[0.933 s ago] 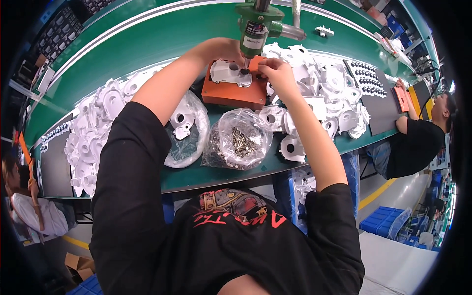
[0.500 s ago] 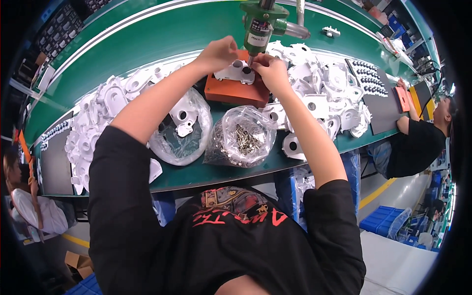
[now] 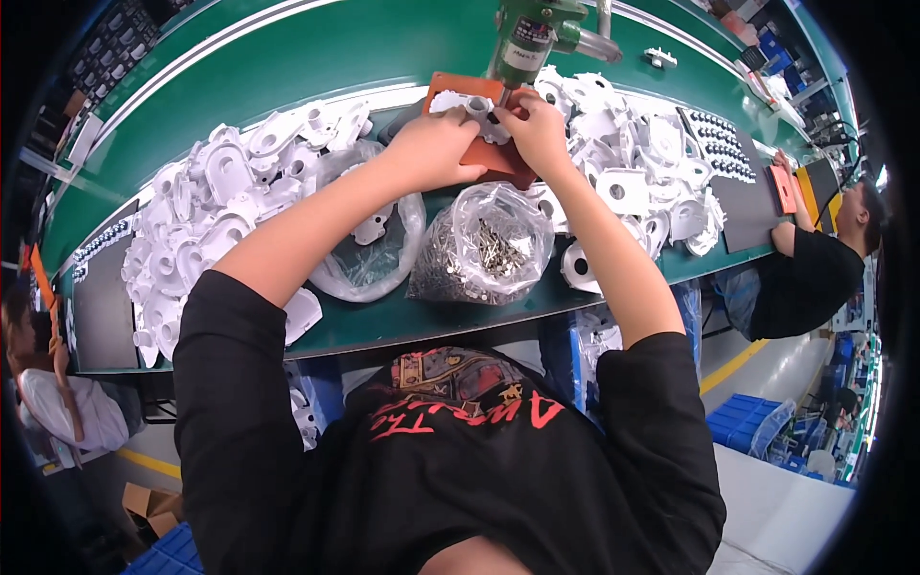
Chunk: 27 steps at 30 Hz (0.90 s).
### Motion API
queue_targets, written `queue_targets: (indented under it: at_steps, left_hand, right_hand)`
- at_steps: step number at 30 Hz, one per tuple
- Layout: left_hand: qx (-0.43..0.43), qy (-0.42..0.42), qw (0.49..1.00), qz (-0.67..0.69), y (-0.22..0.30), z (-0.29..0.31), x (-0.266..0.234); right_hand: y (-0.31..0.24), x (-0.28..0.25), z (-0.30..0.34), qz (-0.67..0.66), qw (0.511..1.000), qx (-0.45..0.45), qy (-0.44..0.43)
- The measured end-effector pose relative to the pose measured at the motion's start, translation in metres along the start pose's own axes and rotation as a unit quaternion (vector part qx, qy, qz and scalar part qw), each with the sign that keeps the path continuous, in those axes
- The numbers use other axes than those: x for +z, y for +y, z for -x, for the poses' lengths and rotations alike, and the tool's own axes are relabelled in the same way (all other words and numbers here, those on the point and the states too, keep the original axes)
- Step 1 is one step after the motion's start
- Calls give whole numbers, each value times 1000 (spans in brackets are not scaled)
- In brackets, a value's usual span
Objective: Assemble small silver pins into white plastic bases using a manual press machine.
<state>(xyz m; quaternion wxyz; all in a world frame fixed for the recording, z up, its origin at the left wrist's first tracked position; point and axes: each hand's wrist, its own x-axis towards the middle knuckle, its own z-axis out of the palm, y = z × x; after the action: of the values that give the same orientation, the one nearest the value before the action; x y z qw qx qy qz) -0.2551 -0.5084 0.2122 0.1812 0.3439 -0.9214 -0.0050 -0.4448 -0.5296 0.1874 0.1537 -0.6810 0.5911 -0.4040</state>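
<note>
A white plastic part [image 3: 498, 130] with a round raised opening lies on an orange block [image 3: 500, 161] under the tip of a green press [image 3: 522, 48]. My left hand [image 3: 431, 149] reaches in from the left, its curled fingers gripping the part's near-left edge, its thumb beside the block. Close by the press tip, my right hand [image 3: 540, 131] is closed in a pinch at the part's right side. Whatever is between those fingertips is too small or hidden to make out.
Piles of white plastic parts [image 3: 206, 196] flank the block on both sides. Nearer me sit a clear bag of metal screws or pins [image 3: 494, 254] and another clear bag [image 3: 369, 278] with white parts. Black trays [image 3: 743, 216] hold rows of small dark pieces. Co-workers sit at both sides.
My left hand has come down from above onto the part and the orange block. The block now looks tilted. My right hand stays at the press tip; the whole view has shifted slightly.
</note>
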Motion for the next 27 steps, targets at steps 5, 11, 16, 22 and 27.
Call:
queue_targets:
  at_steps: [5, 11, 16, 22, 27]
  left_hand:
    - [7, -15, 1000, 4, -7, -1, 5]
    - [16, 0, 1000, -20, -10, -3, 7]
    - [10, -34, 999, -12, -8, -8, 3]
    - [13, -19, 999, -22, -9, -5, 3]
    - [25, -4, 1000, -1, -8, -3, 3]
  right_hand:
    - [3, -8, 15, 7, 995, -102, -6]
    - [-4, -9, 27, 127, 976, -176, -10]
    - [-2, -15, 23, 211, 954, -213, -15]
    - [-11, -24, 33, 287, 926, -242, -32]
    - [12, -111, -28, 152, 973, 40, -170]
